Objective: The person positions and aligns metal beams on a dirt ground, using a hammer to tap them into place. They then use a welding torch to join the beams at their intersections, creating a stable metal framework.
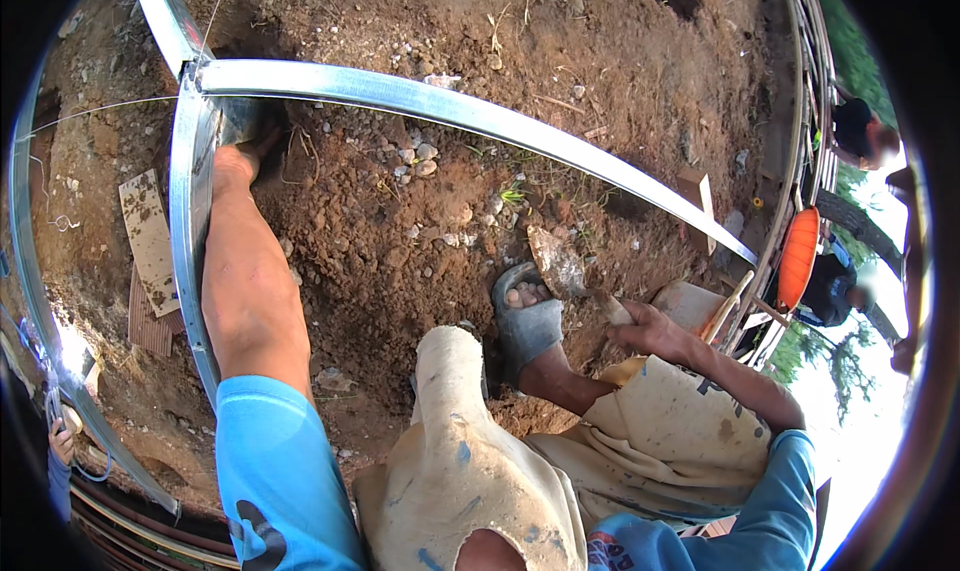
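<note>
My right hand [645, 333] is closed round the handle of a trowel [556, 259]. Its dirt-caked blade points up and left, just beyond my right foot in a grey clog [528, 321]. My left arm reaches far forward along the inside of a shiny metal post [188, 221]. At its end my left hand [243, 159] is in shadow by the frame's corner, next to a grey metal part [240, 116] over a dark hollow; its fingers are mostly hidden. A long metal beam [400, 89] runs rightward from that corner.
Loose brown soil [360, 241] with stones lies between my arms. A speckled board [150, 236] rests left of the post. At right are an orange rounded object [798, 259], wood poles and two people [835, 283]. Another person's hand [62, 441] shows beside a bright glare at far left.
</note>
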Available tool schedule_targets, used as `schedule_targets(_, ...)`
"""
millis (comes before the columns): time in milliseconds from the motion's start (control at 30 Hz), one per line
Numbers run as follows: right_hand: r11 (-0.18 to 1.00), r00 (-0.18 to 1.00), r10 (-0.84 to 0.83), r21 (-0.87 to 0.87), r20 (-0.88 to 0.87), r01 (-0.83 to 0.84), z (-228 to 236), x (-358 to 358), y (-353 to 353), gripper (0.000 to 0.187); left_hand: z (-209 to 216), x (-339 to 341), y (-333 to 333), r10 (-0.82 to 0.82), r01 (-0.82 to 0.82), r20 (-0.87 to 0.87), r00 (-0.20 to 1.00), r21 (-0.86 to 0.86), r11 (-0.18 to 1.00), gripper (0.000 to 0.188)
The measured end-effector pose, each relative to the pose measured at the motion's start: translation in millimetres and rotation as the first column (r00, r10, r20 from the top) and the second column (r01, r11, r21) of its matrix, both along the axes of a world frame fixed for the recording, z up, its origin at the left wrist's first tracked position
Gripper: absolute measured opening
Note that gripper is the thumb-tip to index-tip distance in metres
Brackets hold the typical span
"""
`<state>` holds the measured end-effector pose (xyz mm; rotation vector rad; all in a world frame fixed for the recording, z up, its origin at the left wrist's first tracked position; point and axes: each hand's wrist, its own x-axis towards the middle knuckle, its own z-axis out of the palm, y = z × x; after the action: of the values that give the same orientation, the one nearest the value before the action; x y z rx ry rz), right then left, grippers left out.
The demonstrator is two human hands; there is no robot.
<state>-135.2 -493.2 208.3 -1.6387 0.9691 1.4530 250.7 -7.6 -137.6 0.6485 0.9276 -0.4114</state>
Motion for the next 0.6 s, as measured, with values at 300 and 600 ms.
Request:
schedule_targets(300,0.991,0.992,0.121,-0.053,-0.027,-0.122,3.9,10.5,-0.2,0.035,10.7,-4.7,-8.9,0.035,-0.055,0.129,0.991,0.151,0.987,0.053)
schedule_targets(600,0.995,0.996,0.091,-0.05,-0.008,-0.091,5.6,8.9,4.8,0.038,99.0,-71.7,-55.0,0.022,-0.099,0.224,0.974,0.34,0.935,0.049)
